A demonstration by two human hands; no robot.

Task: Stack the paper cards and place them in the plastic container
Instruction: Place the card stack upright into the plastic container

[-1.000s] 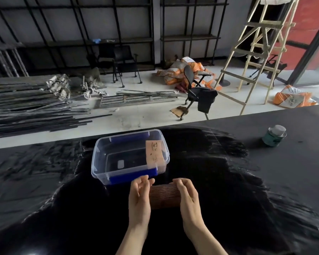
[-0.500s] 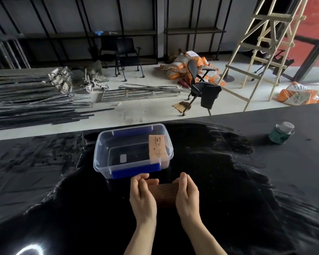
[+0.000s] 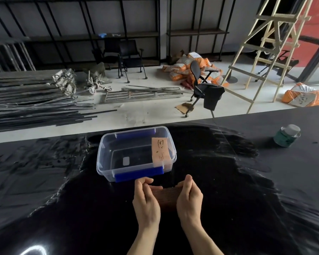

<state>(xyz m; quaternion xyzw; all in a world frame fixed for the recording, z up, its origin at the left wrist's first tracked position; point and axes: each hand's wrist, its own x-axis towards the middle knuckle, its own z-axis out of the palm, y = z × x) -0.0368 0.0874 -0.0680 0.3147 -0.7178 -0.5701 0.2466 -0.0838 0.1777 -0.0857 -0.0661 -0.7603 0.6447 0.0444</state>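
A thick stack of brown paper cards (image 3: 167,196) stands on edge on the black table, just in front of the clear plastic container (image 3: 107,163) with blue clips. My left hand (image 3: 145,198) grips the stack's left end and my right hand (image 3: 189,198) grips its right end, pressing the cards together. Inside the container a single tan card (image 3: 159,150) leans against the right wall. Both hands sit a little short of the container's near blue clip (image 3: 138,174).
A green tin with a pale lid (image 3: 286,135) stands at the table's far right. The black table (image 3: 247,190) ends just behind the container. Beyond it lie metal bars, chairs, orange sacks and a wooden ladder on the floor.
My hands have closed in on the stack, squeezing it narrower, and have shifted it slightly toward the container. The container has not moved.
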